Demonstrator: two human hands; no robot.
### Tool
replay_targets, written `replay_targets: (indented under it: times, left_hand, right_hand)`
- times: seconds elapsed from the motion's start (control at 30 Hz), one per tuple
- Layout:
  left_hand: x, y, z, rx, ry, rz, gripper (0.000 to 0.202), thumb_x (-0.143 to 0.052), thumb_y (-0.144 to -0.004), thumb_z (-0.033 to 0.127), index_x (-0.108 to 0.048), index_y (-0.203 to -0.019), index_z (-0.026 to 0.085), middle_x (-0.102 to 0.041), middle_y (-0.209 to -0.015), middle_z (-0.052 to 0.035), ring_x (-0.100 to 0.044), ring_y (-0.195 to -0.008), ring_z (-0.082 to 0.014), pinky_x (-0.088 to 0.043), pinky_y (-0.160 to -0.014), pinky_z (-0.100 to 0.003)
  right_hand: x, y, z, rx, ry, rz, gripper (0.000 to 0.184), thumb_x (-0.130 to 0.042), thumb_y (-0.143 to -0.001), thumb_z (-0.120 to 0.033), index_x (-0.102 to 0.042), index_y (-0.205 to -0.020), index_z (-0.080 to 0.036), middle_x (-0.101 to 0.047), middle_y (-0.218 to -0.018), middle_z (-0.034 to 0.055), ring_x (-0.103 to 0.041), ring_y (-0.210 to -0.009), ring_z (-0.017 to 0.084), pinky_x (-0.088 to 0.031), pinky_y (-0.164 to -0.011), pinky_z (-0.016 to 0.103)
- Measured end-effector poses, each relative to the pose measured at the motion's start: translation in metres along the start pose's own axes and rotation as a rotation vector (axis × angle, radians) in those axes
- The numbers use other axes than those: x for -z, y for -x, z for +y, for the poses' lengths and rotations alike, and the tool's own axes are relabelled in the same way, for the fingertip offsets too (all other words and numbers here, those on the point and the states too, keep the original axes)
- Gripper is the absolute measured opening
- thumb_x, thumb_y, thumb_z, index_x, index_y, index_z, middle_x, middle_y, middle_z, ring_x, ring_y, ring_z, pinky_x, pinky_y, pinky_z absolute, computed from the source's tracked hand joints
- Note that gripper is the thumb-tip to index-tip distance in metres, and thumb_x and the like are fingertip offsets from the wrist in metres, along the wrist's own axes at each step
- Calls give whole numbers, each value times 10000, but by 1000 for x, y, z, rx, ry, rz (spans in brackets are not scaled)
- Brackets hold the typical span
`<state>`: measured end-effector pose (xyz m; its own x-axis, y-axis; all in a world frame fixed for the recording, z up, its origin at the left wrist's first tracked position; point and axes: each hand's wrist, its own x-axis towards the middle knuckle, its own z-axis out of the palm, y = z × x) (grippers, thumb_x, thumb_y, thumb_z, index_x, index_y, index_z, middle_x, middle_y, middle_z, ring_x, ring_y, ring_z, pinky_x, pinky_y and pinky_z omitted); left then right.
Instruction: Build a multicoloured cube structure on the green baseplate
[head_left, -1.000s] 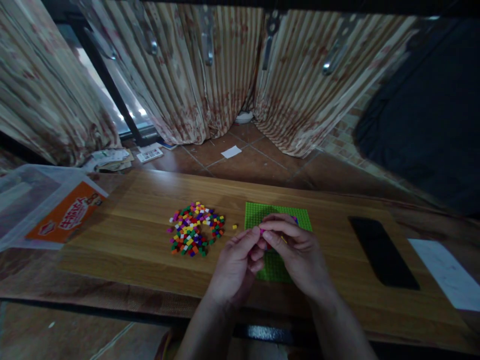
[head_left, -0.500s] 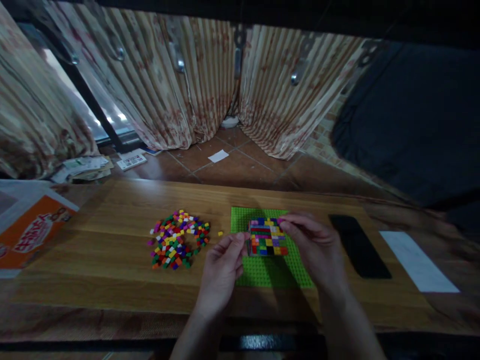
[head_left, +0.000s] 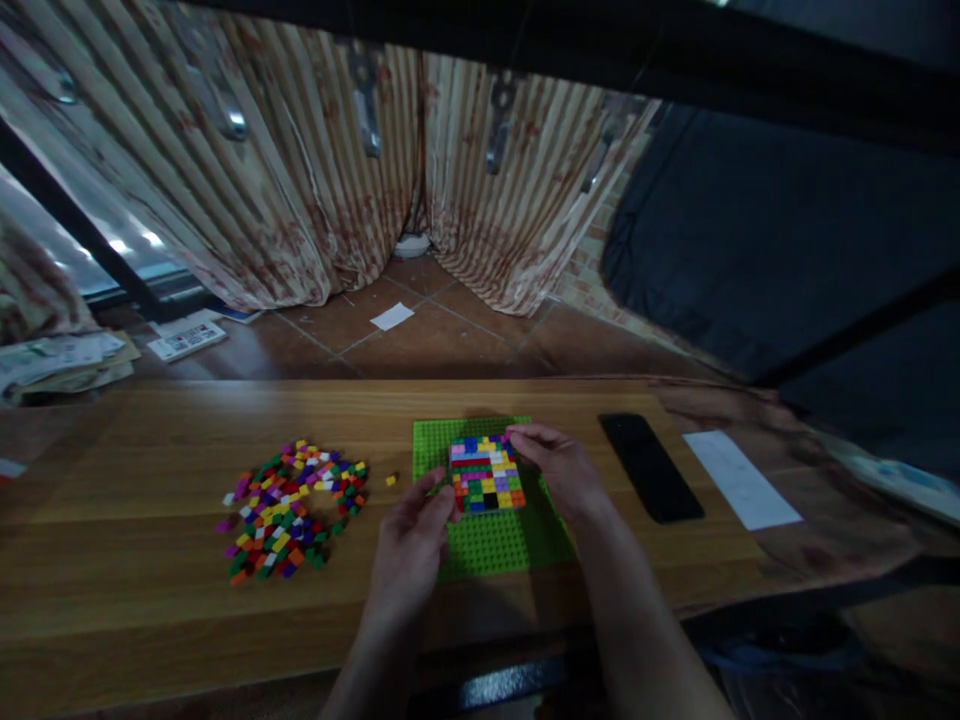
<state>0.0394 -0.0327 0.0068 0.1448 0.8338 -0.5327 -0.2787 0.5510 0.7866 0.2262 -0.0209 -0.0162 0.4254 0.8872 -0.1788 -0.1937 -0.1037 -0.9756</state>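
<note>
A panel of small multicoloured toy bricks (head_left: pixel 486 478) is in front of me over the green studded baseplate (head_left: pixel 487 552). Thumb and fingers of my left hand (head_left: pixel 414 532) close on the panel's left edge. At its upper right corner, the fingertips of my right hand (head_left: pixel 561 468) are pinched on a small magenta brick (head_left: pixel 508 436), which touches or nearly touches the panel. Whether the panel rests on the baseplate or is held just above it, I cannot tell. To the left lies a loose pile of coloured bricks (head_left: pixel 281 540), with one yellow brick (head_left: pixel 391 480) apart from it.
A black phone-like slab (head_left: pixel 651 468) and a white sheet (head_left: pixel 741 480) lie right of the baseplate on the wooden table (head_left: pixel 150 560). Behind the table are a tiled floor with a paper (head_left: pixel 392 317), striped curtains (head_left: pixel 300 200), and stacked papers (head_left: pixel 64 360) at left.
The whole view has swung to the right, so the table things appear farther left. The panel now faces up more flatly. Both hands stay at its edges.
</note>
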Motion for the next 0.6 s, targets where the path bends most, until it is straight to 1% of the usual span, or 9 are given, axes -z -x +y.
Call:
replay_targets:
  times: [0.17,0.3,0.5,0.6]
  left_hand:
    - [0,1,1,3,8,-13,748,-848,-517,455,-622,-1129,89,-576,-566,59,-305,-374,-8,-142,-419,-198]
    - [1,1,0,0,11,-20,742,-850,-518,465,-623,-1118,91,-572,-568,62,-296,-371,-5,-137,-414,-197]
    - [2,-1,-2,-7,-11,-37,736,-843,-537,481,-629,-1128,99,-564,-584,62,-301,-376,-7,-158,-404,-194]
    - [1,-1,-4,-8,-23,-36,705,-834,-564,470,-632,-1133,105,-562,-592,60,-304,-381,-8,-168,-399,-191]
  right_hand:
    - [3,0,-1,-13,-5,-8,284,-867,-546,-413,-774,-736,-223,-740,-766,12,-632,-722,150,-501,-757,313]
    - [3,0,-1,-1,46,-2,291,-859,-543,-419,-775,-739,-220,-736,-746,17,-629,-704,159,-500,-731,321]
    - [2,-2,-1,43,100,-17,298,-850,-553,-437,-773,-738,-215,-739,-759,26,-636,-727,167,-505,-748,329]
    - [3,-3,-2,37,125,-40,307,-844,-564,-447,-772,-750,-213,-740,-762,27,-639,-726,170,-508,-753,337]
